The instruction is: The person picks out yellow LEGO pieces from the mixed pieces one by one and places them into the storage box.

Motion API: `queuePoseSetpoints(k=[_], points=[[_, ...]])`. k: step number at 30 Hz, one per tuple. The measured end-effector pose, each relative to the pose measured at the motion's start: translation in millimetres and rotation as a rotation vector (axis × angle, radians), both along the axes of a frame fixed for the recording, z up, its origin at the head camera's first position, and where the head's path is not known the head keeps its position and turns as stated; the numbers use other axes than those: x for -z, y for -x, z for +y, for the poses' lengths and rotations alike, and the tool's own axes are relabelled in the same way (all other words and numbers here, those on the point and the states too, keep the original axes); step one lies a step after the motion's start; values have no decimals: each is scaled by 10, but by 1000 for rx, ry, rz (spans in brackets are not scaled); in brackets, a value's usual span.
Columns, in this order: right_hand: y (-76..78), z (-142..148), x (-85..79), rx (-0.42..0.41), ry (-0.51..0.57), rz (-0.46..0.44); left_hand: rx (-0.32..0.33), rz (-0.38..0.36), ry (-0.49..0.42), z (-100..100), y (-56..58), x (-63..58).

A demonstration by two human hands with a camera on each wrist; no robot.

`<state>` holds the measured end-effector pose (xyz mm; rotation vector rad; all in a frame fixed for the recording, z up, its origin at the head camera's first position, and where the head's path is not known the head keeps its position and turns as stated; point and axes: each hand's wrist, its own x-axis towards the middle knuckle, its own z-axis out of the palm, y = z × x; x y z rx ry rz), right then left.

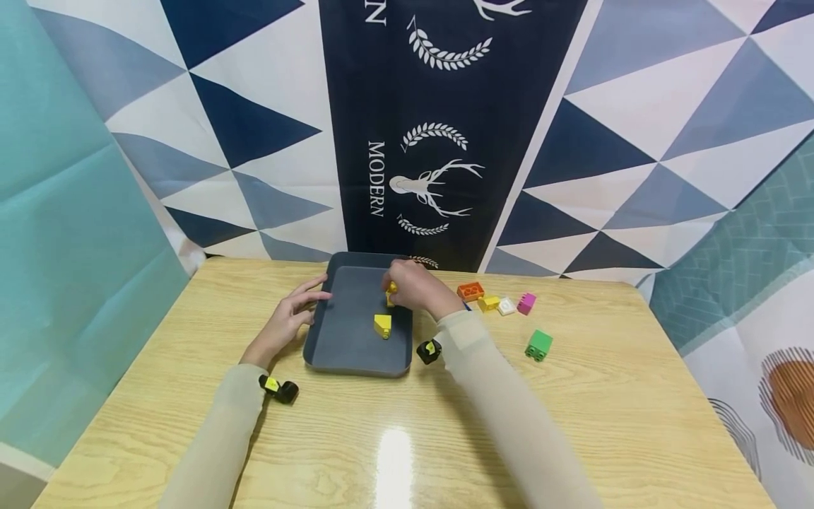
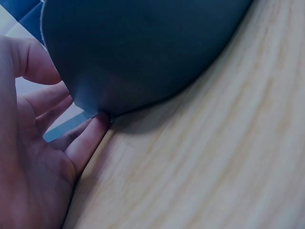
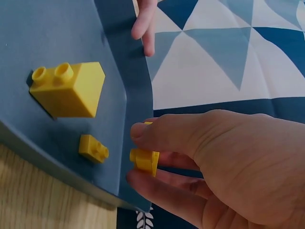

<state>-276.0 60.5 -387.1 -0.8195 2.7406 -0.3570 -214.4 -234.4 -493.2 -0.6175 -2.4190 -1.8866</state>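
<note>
My right hand pinches a small yellow toy brick between thumb and fingers, over the right side of a dark grey tray. Inside the tray lie a larger yellow brick with a sloped side and a small yellow brick. At the tray's left side is my left hand, its extended fingers touching the rim and outer wall. In the left wrist view, some fingertips meet the tray's lower edge near the tabletop.
Right of the tray, on the wooden table, lie an orange brick, a yellow brick, a white brick, a pink brick and a green brick. A patterned cloth hangs behind the table.
</note>
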Motion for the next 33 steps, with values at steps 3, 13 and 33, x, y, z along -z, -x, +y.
queuePoseSetpoints(k=[3,13,33], points=[[-80,-43,-48,10,-5,2,9,-12,2,1,-4,-12],[-122,-128,-43,6,16,-2,16,-26,2,13,-6,-24],[-171,-296,-44,3,73,-16,20,-38,0,1,-18,-50]])
